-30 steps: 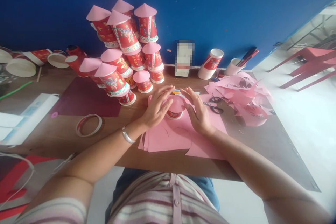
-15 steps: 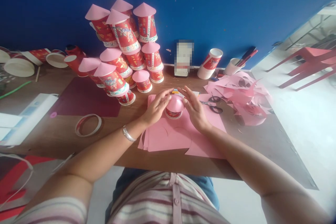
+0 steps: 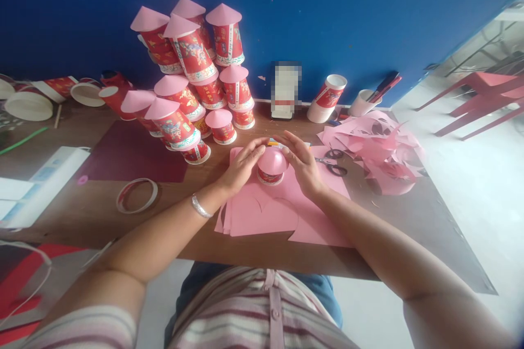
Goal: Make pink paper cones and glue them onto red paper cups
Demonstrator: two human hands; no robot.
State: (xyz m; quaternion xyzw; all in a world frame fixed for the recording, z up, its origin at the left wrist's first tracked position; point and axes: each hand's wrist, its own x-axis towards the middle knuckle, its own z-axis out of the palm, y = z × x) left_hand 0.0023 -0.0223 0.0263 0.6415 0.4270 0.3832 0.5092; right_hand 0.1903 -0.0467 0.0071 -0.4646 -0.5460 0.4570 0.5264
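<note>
A pink paper cone sits like a roof on a small red paper cup with a white patterned rim at its base. The cup stands upright on pink paper sheets. My left hand cups the cone's left side, thumb at its edge and fingers stretched past it. On the opposite side my right hand steadies the cone, its fingers long and slightly bent. The fingertips nearly meet behind the cone, and their exact contact is partly hidden. Scissors lie right of my right hand.
Stacked red cups with pink cone roofs rise at the back left. A phone leans on the wall. Further right are a red cup, a pen holder and pink scraps. A tape roll lies left.
Both hands stay around the cone. My right fingers have shifted slightly back and left; the cone and cup look almost unchanged.
</note>
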